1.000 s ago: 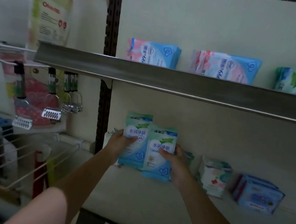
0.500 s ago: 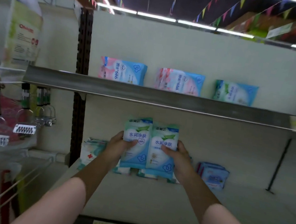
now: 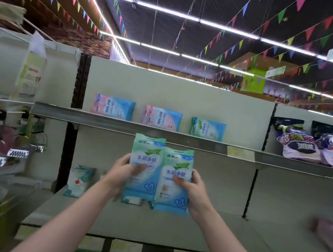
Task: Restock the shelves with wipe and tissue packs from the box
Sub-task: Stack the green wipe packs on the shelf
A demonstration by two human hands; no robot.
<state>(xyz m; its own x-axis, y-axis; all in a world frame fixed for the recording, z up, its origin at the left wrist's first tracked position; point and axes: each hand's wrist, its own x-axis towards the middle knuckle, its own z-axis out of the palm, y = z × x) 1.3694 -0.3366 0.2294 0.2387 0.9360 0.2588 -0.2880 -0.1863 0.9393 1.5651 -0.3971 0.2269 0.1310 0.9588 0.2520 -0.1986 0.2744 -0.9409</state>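
My left hand [image 3: 120, 169] and right hand [image 3: 196, 188] each pinch an upright wipe pack [image 3: 144, 170], side by side, touching, before the shelf [image 3: 180, 140].

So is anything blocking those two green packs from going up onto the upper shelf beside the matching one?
Only the upper shelf's metal front lip does. The left pack and the right pack sit below it and must clear it. Beside the matching green pack, the shelf looks open.
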